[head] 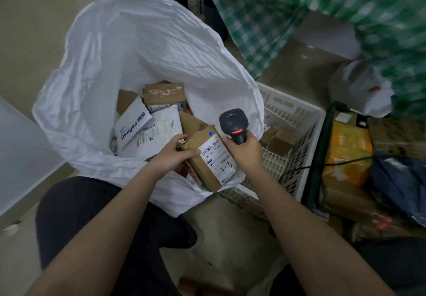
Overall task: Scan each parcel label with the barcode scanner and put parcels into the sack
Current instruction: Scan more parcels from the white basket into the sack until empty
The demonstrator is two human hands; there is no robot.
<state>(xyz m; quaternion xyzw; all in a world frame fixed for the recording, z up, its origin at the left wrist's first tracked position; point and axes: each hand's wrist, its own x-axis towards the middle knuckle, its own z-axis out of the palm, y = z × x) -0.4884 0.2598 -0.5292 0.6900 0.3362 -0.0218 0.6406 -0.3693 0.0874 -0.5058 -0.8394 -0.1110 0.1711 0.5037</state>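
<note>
A small brown cardboard parcel [208, 157] with a white label and a blue dot hangs over the near rim of the big white sack [129, 49]. My left hand [174, 151] grips its left side, thumb on the label's edge. My right hand [246, 154] holds the black barcode scanner [232, 124] by its handle, just right of the parcel, head up, a red light showing on it. Inside the sack lie several parcels: brown boxes [164, 94] and white mailers [136, 126].
A white plastic crate [297, 120] right of the sack holds small brown boxes [280, 141]. Further right a dark-framed bin [322, 148] holds an orange package [348, 150], a dark blue bag and cartons. Green checked cloth [322, 7] hangs behind. The scanner's black cable runs right.
</note>
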